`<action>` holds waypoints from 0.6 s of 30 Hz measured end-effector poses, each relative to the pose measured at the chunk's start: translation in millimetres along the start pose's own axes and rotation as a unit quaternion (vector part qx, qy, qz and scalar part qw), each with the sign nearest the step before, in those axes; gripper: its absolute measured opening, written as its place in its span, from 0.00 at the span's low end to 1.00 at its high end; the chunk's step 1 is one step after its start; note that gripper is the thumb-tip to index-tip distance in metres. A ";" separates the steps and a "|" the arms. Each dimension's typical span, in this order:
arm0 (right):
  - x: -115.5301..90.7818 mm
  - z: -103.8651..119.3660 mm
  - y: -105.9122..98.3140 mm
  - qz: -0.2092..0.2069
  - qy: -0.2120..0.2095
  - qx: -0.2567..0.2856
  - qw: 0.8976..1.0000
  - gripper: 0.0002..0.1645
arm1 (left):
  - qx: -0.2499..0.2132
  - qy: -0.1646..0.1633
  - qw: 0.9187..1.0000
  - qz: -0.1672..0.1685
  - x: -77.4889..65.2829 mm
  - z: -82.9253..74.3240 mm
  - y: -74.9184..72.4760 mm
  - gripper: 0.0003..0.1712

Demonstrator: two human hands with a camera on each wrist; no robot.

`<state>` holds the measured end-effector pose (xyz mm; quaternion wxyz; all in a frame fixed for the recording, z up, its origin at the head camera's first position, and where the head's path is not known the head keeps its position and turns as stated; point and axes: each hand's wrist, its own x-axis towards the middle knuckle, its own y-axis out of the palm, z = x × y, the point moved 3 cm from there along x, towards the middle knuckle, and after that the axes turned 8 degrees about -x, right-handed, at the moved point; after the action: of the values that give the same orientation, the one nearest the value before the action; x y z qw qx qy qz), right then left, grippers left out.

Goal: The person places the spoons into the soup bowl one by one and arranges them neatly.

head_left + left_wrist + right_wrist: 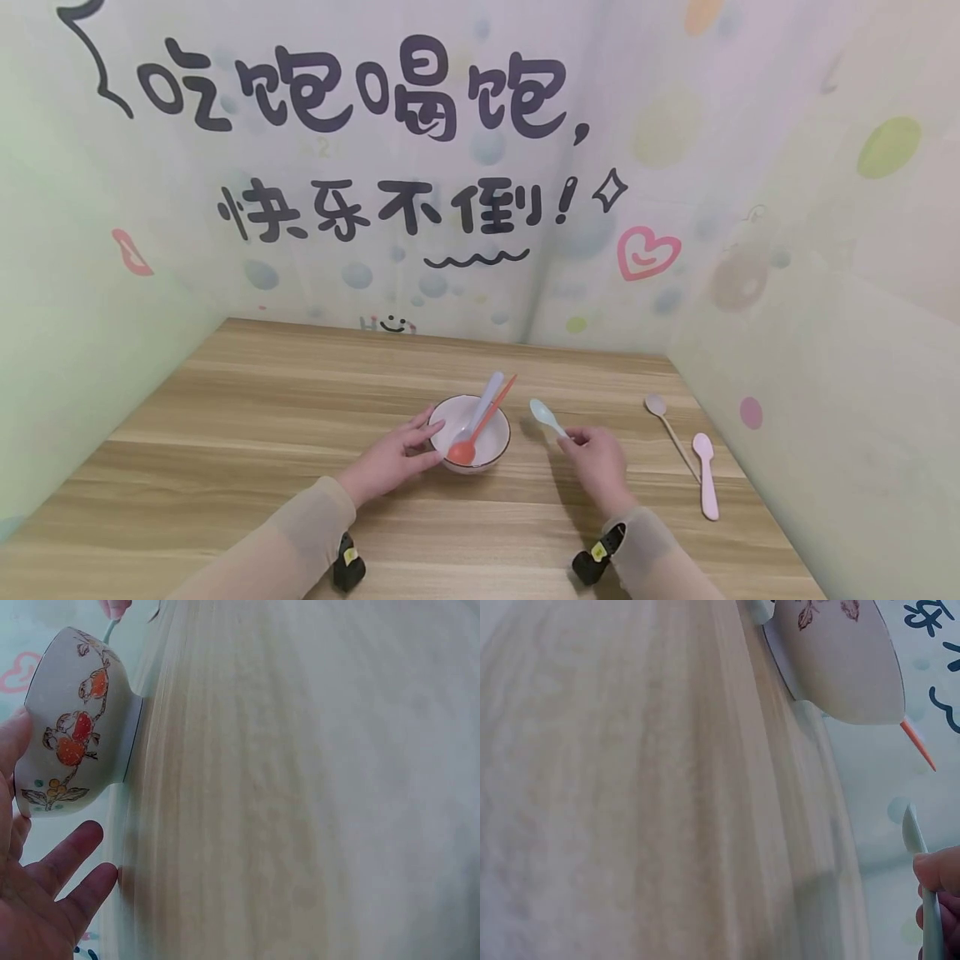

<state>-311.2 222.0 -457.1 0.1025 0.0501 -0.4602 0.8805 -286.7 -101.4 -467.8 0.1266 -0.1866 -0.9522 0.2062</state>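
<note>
A white bowl (pixel 501 435) with a dark rim stands on the table, fruit-and-branch patterns on its outside. An orange spoon (pixel 462 452) and a pale lavender spoon (pixel 490 392) lean in it, handles toward the back right. My left hand (pixel 393 458) touches the bowl's left rim with its thumb and a finger; two other fingers (pixel 79 855) are spread straight, apart from the wall. Right of the bowl, above the table, my right hand (pixel 597 465) pinches a pale mint spoon (pixel 543 412) by its handle, its head pointing up and left.
On the table's right side lie a beige spoon (pixel 656 406) with a thin handle and a pink spoon (pixel 707 475); their handles meet or nearly meet. Printed walls (pixel 450 300) border the wooden table (pixel 247 400) at the back and both sides.
</note>
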 end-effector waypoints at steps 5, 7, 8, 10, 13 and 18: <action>0.0 7.7 -7.4 -0.005 -0.015 -0.011 1.000 0.10 | 0.003 0.001 1.000 -0.001 -0.3 -0.1 0.0 0.34; 0.8 10.3 -10.1 -0.005 -0.020 -0.013 1.000 0.10 | 0.005 0.001 1.000 -0.002 -0.3 -0.2 -0.1 0.34; 1.3 11.4 -11.4 -0.004 -0.021 -0.014 1.000 0.10 | 0.006 0.001 1.000 -0.002 -0.3 -0.4 -0.1 0.34; 2.5 12.7 -13.7 0.000 -0.023 -0.012 1.000 0.09 | 0.007 0.001 1.000 -0.003 -0.4 -0.5 -0.2 0.34; 4.4 14.7 -16.7 0.006 -0.028 -0.013 0.999 0.08 | 0.008 0.002 1.000 -0.003 -0.6 -1.1 -0.2 0.34; 5.5 18.4 -21.5 0.010 -0.043 -0.024 0.999 0.09 | 0.002 0.000 1.000 -0.001 -0.5 -1.9 -0.1 0.33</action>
<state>-311.7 219.6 -428.4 0.0749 0.0803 -0.4855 0.8673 -285.7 -101.0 -466.2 0.1275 -0.1852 -0.9519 0.2083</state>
